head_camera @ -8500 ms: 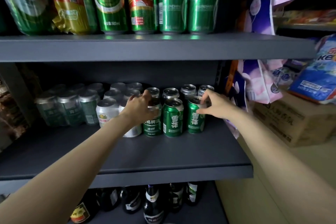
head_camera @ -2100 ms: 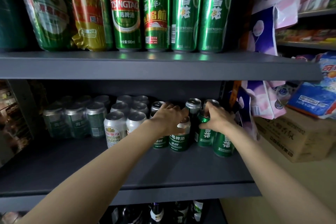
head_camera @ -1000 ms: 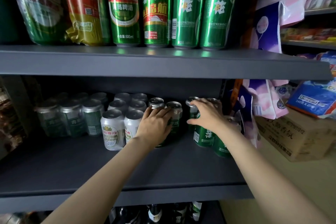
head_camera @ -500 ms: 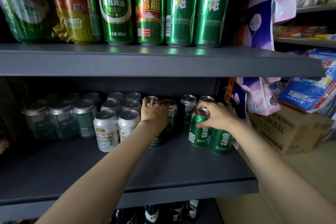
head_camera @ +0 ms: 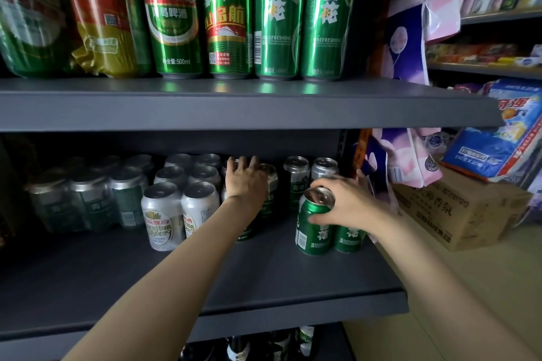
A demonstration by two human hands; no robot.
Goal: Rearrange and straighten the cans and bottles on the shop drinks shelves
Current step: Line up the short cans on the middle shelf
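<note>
On the middle grey shelf (head_camera: 264, 278) stand short beer cans. My right hand (head_camera: 343, 205) grips a small green can (head_camera: 312, 228) near its top; the can tilts a little to the left. A second green can (head_camera: 349, 236) stands right beside it, partly hidden by my hand. My left hand (head_camera: 246, 182) lies over the tops of dark green cans (head_camera: 269, 184) further back, fingers reaching behind them. Two white cans (head_camera: 179, 214) stand to the left of my left arm. Two more green cans (head_camera: 296, 176) stand at the back right.
Tall green cans (head_camera: 275, 14) and wrapped packs line the upper shelf. Shrink-wrapped cans (head_camera: 82, 199) fill the middle shelf's left. Dark bottles (head_camera: 234, 349) stand below. A cardboard box (head_camera: 463, 211) and hanging packets (head_camera: 407, 161) lie to the right.
My right hand has drawn the green can forward and tipped it slightly. My left hand has slid further back over the dark green cans.
</note>
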